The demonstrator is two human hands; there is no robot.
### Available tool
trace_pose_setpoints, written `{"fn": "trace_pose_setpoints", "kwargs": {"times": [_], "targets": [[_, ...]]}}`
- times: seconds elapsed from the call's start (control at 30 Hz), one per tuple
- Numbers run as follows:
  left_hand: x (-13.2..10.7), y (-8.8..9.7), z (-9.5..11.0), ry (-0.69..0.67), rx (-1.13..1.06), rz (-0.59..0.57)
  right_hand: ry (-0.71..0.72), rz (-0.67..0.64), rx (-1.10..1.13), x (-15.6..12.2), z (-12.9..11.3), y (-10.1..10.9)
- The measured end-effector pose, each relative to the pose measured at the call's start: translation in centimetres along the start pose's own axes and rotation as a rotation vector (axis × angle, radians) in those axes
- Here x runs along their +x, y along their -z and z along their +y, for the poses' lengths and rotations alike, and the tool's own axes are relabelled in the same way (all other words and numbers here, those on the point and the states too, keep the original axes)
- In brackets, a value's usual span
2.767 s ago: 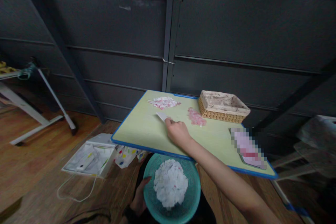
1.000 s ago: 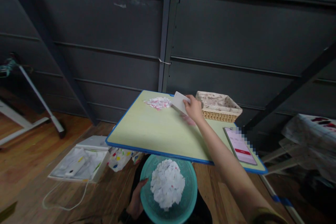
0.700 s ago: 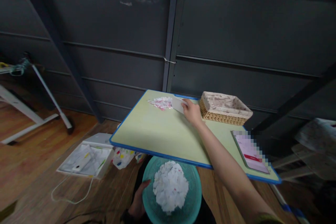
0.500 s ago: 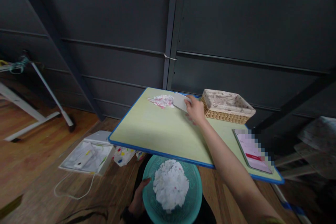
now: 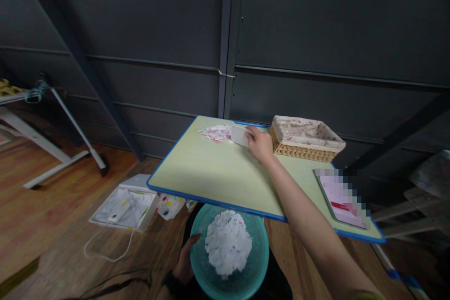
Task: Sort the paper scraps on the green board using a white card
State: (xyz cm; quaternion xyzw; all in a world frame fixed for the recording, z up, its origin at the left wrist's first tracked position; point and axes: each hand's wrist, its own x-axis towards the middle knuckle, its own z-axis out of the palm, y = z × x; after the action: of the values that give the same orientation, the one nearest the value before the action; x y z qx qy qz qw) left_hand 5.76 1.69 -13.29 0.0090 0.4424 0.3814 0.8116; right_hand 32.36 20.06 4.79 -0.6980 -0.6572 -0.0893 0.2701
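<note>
My right hand [image 5: 260, 144] grips a flat white card [image 5: 239, 136] over the far part of the pale yellow table [image 5: 218, 178]. The card's left edge meets a small heap of torn paper scraps [image 5: 215, 133], white with bits of pink. Below the table's front edge, my left hand [image 5: 186, 255] holds the left rim of a round teal plastic basket [image 5: 258, 267] at my lap. Inside that basket lies a large pile of white paper scraps [image 5: 228, 243].
A wicker basket with a cloth lining [image 5: 307, 152] stands at the table's back right. A tablet-like device [image 5: 342, 201], partly blurred out, lies at the right edge. On the floor at left sits an open white box [image 5: 123, 208] with a cable. A dark metal wall [image 5: 158, 18] rises behind.
The card in my right hand has tilted more upright against the small heap and shifted slightly left. My left hand still holds the teal basket. The whole view has moved a little.
</note>
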Motion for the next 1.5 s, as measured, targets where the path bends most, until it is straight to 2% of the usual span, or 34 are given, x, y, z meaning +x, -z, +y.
{"fn": "trace_pose_setpoints", "kwargs": {"times": [0.13, 0.3, 0.5, 0.73, 0.93, 1.13, 1.33, 1.5], "targets": [[0.0, 0.3, -0.1, -0.025, -0.004, -0.027, -0.013, 0.036, 0.026, -0.1, 0.3, 0.2], [-0.3, 0.0, 0.1, 0.004, -0.015, -0.022, 0.028, -0.011, 0.038, -0.2, 0.1, 0.1], [-0.3, 0.0, 0.2, -0.025, -0.008, -0.002, -0.079, 0.065, -0.013, 0.1, 0.5, 0.7], [0.4, 0.7, -0.1, -0.027, -0.004, -0.012, -0.086, 0.016, -0.023, 0.0, 0.4, 1.0], [0.6, 0.9, -0.2, -0.018, -0.034, -0.057, -0.127, 0.047, -0.016, 0.0, 0.4, 1.1], [0.5, 0.8, -0.1, -0.041, -0.01, -0.037, -0.067, 0.005, 0.057, 0.1, 0.3, 0.7], [0.4, 0.8, -0.2, -0.031, 0.017, -0.059, -0.07, 0.059, 0.08, 0.0, 0.2, 0.7], [0.3, 0.7, -0.2, -0.075, 0.065, -0.072, -0.025, 0.07, 0.108, -0.3, -0.1, 0.4]]}}
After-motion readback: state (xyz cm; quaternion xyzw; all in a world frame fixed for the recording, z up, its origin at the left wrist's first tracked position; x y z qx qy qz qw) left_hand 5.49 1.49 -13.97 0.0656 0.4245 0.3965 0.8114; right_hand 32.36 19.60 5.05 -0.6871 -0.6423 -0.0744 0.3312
